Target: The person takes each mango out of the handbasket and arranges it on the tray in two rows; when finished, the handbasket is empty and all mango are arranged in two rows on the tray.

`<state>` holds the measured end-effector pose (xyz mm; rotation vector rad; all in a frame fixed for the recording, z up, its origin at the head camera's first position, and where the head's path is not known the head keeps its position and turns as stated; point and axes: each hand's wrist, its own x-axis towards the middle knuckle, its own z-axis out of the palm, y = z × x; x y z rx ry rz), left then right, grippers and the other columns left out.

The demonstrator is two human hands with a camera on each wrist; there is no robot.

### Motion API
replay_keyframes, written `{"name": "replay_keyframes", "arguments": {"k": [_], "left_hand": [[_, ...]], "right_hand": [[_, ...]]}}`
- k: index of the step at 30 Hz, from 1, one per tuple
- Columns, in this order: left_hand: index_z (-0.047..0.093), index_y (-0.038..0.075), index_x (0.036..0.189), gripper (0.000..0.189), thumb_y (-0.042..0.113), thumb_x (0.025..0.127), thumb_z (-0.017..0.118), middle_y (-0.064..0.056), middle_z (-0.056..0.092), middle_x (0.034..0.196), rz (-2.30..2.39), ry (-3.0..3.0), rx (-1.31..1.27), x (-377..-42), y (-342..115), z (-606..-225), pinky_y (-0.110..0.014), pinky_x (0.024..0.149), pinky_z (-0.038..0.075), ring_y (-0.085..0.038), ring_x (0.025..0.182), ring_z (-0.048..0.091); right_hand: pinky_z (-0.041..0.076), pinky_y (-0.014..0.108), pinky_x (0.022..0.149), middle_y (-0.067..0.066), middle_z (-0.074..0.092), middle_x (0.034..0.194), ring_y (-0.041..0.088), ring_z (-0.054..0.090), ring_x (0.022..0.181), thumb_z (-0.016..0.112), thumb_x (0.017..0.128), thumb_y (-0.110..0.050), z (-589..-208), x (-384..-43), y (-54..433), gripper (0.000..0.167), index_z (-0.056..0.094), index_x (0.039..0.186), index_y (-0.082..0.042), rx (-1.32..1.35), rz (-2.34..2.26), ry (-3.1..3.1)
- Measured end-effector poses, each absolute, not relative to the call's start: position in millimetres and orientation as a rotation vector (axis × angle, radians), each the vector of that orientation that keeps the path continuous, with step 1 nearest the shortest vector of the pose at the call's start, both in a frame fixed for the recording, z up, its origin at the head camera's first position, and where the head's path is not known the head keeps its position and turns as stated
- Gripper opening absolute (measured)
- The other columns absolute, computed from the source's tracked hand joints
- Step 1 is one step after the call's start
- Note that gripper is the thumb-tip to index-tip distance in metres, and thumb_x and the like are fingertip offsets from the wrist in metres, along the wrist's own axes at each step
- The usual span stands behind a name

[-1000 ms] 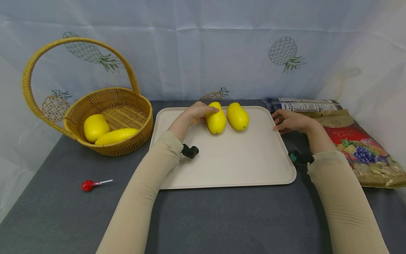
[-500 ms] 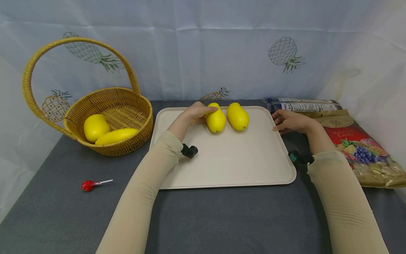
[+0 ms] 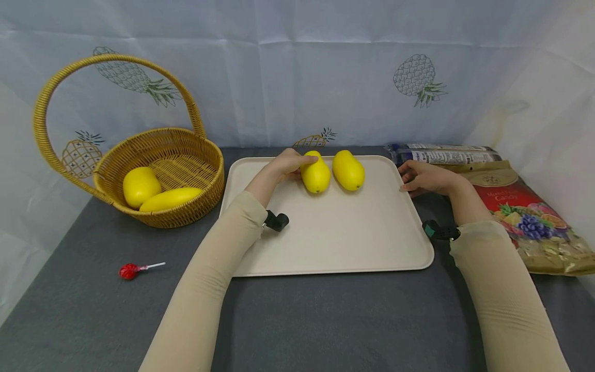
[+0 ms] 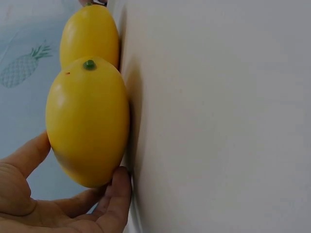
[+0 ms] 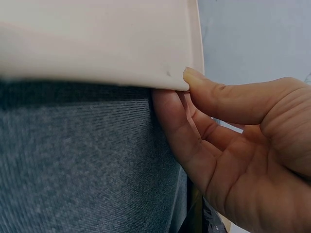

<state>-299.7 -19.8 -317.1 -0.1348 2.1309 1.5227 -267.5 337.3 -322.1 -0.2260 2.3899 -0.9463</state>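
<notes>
A cream tray lies on the dark table with two smooth yellow mangoes near its far edge. My left hand grips the left mango, thumb on one side and fingertips low on the other, by the tray surface. Close to its right lies the other mango. In the left wrist view the held mango shows a green stem nub and partly covers the second mango. My right hand pinches the tray's right rim, thumb on top and fingers beneath, as the right wrist view shows at the tray edge.
At the left stands a wicker basket with a tall handle, holding two yellow fruits. A red lollipop lies in front of it. On the right rest a candy bag and a dark blue package. A pineapple-print cloth hangs behind.
The left hand and its mango have shifted very slightly back and to the left. The right hand stays at the tray rim.
</notes>
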Motion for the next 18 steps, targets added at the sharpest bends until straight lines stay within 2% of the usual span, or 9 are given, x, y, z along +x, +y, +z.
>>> {"name": "replay_keyframes", "arguments": {"k": [2,9,14,18], "left_hand": [[0.049,-0.003,0.138,0.057,0.029,0.095,0.066,-0.007,0.047,0.123,1.529,2.129,-0.132,-299.5,-20.6,-316.9,-0.033,0.107,0.052,-0.017,0.103,0.054],[0.055,-0.003,0.129,0.049,0.030,0.095,0.066,-0.001,0.044,0.104,1.508,2.164,-0.115,-298.4,-22.8,-315.0,-0.033,0.107,0.052,-0.015,0.094,0.050],[0.056,-0.001,0.121,0.042,0.031,0.096,0.065,-0.002,0.042,0.097,1.492,2.177,-0.106,-300.0,-24.5,-313.5,-0.033,0.105,0.053,-0.016,0.090,0.048],[0.055,-0.003,0.127,0.047,0.031,0.096,0.065,-0.004,0.046,0.104,1.493,2.180,-0.100,-300.8,-27.1,-311.0,-0.034,0.106,0.053,-0.018,0.094,0.051]], "right_hand": [[0.060,0.044,0.093,0.026,0.045,0.126,0.017,0.061,0.101,0.058,0.099,-0.011,-322.7,-267.8,337.5,0.059,0.024,0.143,0.008,-0.228,-0.941,2.393],[0.059,0.045,0.095,0.027,0.044,0.128,0.017,0.061,0.103,0.059,0.099,-0.012,-320.1,-265.6,336.1,0.061,0.023,0.144,0.008,-0.222,-0.938,2.394],[0.059,0.045,0.094,0.026,0.045,0.126,0.017,0.061,0.101,0.058,0.099,-0.011,-321.8,-266.7,337.0,0.060,0.023,0.144,0.008,-0.221,-0.935,2.397],[0.059,0.045,0.094,0.026,0.044,0.126,0.017,0.061,0.101,0.057,0.100,-0.011,-322.5,-267.5,337.2,0.060,0.023,0.145,0.008,-0.218,-0.932,2.397]]}}
